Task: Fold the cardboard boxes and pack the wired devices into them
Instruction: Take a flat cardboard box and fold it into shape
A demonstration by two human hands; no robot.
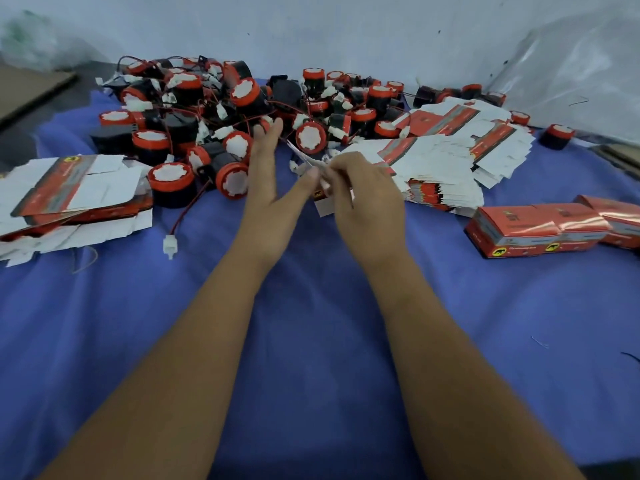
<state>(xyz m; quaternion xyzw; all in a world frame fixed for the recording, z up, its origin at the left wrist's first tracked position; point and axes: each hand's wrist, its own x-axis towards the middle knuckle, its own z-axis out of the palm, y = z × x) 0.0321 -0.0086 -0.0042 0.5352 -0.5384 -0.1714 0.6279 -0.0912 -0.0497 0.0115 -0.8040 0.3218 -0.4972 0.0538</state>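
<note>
My right hand (pixel 363 199) grips a flat red-and-white cardboard box blank (pixel 323 204) above the blue cloth, fingers curled round it. My left hand (pixel 266 181) is beside it with fingers straight and the thumb touching the blank's edge. Behind both hands lies a heap of black-and-red round wired devices (pixel 242 109) with white connectors. A spread stack of flat box blanks (pixel 446 157) lies to the right of my hands, and another stack (pixel 69 195) lies at the left. Folded red boxes (pixel 540 230) sit in a row at the right.
A blue cloth (pixel 311 341) covers the table. One loose white connector on a red-black wire (pixel 170 244) lies left of my forearms. A clear plastic sheet (pixel 571 74) hangs at the back right. Brown cardboard (pixel 31 88) lies at the back left.
</note>
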